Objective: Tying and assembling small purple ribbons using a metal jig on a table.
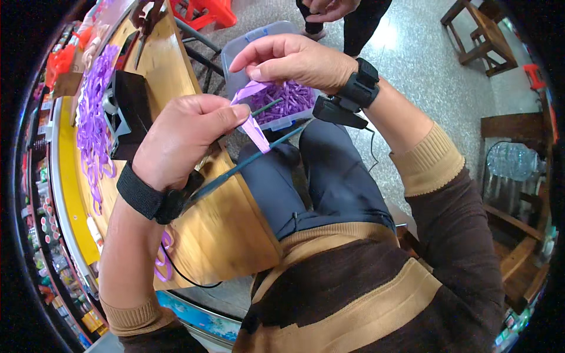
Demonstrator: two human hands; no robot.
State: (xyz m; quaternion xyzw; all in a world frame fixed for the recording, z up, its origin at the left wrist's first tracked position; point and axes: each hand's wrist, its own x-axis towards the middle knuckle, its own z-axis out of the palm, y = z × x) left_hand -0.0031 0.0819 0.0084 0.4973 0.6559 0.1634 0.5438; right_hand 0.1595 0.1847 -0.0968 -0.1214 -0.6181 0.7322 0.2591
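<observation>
Head cam: L hand [182,126] pinches purple ribbon [256,135], R hand [303,62] holds its upper end; strip's just past tabletop [229,250] edge, nr clear bin [237,48]. Floor [406,76] stretches R to wooden stool [488,29].

Bench [229,244] of light brown wood. Long heap of purple strips [94,120] along its left side. Black thing [136,97] stands just beside heap. Lower down, purple loops [168,241], partly hidden. Thin black cord [176,267] curves near them. Grey speckled floor [406,76]; wood stool [485,35] stands on it.
</observation>
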